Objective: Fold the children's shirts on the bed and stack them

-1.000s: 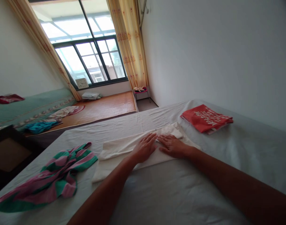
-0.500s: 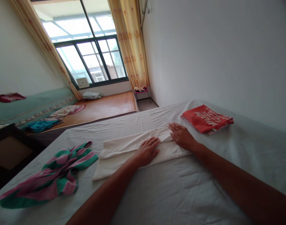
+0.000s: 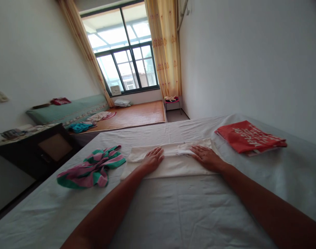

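Note:
A white garment [image 3: 178,167], folded into a long strip, lies flat on the pale bedsheet [image 3: 158,211]. My left hand [image 3: 153,159] rests palm down on its left half, fingers stretched out. On its right part my right hand [image 3: 206,157] lies flat too, fingers extended over a small raised fold. Neither hand grips the cloth. To the right is a folded red garment [image 3: 248,136] with white lettering. A crumpled pink and green striped garment [image 3: 95,167] lies to the left.
A dark cabinet [image 3: 46,152] with things on top stands left of the bed. Beyond the bed is a brown mat [image 3: 145,112] with a blue cloth [image 3: 81,127] and other cloths on it. A white wall [image 3: 246,62] runs along the right side.
The camera view has swung left, so the scene sits further right. My left hand has slid left along the white garment, and the hands are further apart.

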A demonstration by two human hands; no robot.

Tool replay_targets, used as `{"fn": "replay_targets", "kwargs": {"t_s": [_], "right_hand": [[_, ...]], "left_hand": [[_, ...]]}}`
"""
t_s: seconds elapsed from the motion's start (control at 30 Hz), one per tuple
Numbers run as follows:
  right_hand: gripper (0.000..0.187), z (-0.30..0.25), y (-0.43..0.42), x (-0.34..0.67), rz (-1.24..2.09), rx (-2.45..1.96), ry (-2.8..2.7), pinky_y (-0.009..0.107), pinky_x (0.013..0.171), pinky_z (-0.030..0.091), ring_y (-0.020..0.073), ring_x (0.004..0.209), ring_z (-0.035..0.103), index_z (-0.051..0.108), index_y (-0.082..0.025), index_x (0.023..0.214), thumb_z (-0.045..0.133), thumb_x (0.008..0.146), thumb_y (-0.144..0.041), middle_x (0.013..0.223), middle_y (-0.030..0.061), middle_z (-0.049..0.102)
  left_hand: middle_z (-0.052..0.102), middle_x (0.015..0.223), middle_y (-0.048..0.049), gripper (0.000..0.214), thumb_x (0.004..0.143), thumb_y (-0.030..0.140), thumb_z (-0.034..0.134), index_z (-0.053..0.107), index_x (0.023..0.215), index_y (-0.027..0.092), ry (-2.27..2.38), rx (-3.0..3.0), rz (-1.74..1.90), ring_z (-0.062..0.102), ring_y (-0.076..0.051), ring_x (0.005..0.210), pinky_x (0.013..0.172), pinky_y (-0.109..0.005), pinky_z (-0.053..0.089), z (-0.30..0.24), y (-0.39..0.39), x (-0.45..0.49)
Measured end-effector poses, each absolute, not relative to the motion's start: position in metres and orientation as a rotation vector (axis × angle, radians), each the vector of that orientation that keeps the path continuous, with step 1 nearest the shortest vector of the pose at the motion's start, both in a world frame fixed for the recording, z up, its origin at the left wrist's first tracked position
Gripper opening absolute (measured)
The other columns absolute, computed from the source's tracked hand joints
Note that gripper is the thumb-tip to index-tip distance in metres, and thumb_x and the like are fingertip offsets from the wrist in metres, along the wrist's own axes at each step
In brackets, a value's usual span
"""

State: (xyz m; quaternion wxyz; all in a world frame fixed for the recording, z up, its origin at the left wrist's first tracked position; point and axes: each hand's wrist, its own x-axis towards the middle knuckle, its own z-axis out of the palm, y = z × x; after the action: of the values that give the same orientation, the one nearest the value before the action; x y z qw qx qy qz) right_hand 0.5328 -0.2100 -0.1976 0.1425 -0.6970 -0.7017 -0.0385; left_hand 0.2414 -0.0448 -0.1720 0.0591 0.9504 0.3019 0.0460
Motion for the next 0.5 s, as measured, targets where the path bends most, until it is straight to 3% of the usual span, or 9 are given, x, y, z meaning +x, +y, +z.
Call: {"fn": "replay_targets", "kwargs": {"t_s": [0.27, 0.4, 0.5], "right_hand": [[0.054, -0.203, -0.215, 0.535, -0.16, -1.994, -2.024, 0.043, 0.11, 0.028, 0.0222, 0.134, 0.037, 0.044, -0.023, 0.139, 0.024, 0.096, -0.049, 0.143, 0.0062, 0.045], [0.053, -0.202, -0.217, 0.534, -0.19, -1.996, -2.029, 0.045, 0.108, 0.03, 0.024, 0.132, 0.039, 0.046, -0.021, 0.138, 0.026, 0.095, -0.047, 0.141, 0.0079, 0.047], [0.051, -0.2, -0.22, 0.534, -0.209, -1.976, -2.024, 0.046, 0.105, 0.035, 0.0254, 0.129, 0.043, 0.048, -0.02, 0.135, 0.03, 0.095, -0.046, 0.139, 0.0085, 0.05]], "left_hand": [[0.03, 0.151, -0.0127, 0.049, 0.095, 0.029, 0.03, 0.038, 0.14, 0.011, 1.585, 2.641, 0.126, 0.024, -0.023, 0.14, 0.113, -0.039, 0.017, -0.166, -0.023, 0.165], [0.039, 0.145, -0.0178, 0.045, 0.09, 0.023, 0.041, 0.046, 0.131, 0.008, 1.675, 2.555, 0.151, 0.033, -0.023, 0.136, 0.109, -0.033, 0.024, -0.152, -0.015, 0.15], [0.054, 0.131, -0.0185, 0.045, 0.081, 0.028, 0.056, 0.052, 0.122, 0.009, 1.753, 2.445, 0.158, 0.048, -0.026, 0.123, 0.098, -0.03, 0.037, -0.137, -0.007, 0.144]]}}
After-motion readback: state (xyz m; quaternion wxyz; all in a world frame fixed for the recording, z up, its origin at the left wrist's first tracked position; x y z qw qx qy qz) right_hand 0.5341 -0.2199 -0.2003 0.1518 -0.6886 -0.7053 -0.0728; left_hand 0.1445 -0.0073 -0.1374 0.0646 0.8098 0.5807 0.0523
